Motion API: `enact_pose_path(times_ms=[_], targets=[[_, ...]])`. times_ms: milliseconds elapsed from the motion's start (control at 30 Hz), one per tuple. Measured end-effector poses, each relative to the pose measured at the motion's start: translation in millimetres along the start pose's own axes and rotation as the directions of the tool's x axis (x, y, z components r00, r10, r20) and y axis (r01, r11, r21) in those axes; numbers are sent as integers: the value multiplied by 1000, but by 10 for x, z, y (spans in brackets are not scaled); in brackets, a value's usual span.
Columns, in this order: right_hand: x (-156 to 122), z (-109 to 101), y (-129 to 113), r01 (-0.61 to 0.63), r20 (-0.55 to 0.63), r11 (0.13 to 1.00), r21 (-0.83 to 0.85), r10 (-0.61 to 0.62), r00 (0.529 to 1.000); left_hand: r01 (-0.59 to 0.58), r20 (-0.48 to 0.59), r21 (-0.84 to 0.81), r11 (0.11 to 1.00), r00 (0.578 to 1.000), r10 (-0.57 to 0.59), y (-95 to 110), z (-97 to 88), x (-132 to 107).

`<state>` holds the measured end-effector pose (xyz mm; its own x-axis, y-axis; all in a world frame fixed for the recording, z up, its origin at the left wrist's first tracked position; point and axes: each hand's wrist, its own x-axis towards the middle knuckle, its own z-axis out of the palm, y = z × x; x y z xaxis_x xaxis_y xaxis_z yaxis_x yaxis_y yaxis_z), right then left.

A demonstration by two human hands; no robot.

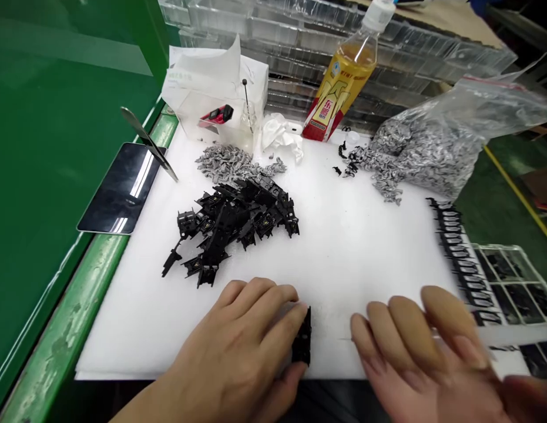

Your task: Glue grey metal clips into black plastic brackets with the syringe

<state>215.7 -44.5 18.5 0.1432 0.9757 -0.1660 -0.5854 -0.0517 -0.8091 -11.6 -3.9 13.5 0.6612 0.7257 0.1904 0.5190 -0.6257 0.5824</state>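
My left hand [251,346] is closed around a small black plastic part [304,338] at the front edge of the white foam sheet, its thumb and fingers pressing the part's sides. To its right is my right hand [414,346], blurred, with the fingers curled. It holds a thin, pale metal tool [515,335] that looks like tweezers; a fine tip shows left of the fingers and the broad end reaches right. Beyond my left hand lies a pile of black plastic parts [238,220]. Small grey pieces [229,165] are heaped behind that pile.
Another pair of tweezers [150,144] lies across a phone [118,191] at left. A drink bottle [344,76] and a plastic bag of grey pieces [436,147] stand at the back. Black parts line the right edge [465,258], beside a compartment tray [515,285].
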Motion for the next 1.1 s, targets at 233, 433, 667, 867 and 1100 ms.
enact_pose_path(times_ms=[233, 433, 667, 867, 1100], targets=[[159, 104, 162, -94, 156, 994, 57, 84, 984, 23, 60, 24, 999, 998, -24, -18, 25, 28], [17, 117, 189, -67, 94, 998, 2, 67, 993, 12, 46, 43, 999, 999, -14, -34, 38, 42], [-28, 77, 143, -171, 132, 985, -5, 170, 976, 2, 39, 44, 999, 999, -4, -37, 18, 40], [-112, -44, 154, -168, 158, 985, -41, 172, 972, -1, 38, 57, 998, 999, -1, -40, 34, 42], [-121, -62, 166, -156, 175, 987, -47, 162, 971, -1, 46, 59, 998, 999, -1, -43, 28, 43]])
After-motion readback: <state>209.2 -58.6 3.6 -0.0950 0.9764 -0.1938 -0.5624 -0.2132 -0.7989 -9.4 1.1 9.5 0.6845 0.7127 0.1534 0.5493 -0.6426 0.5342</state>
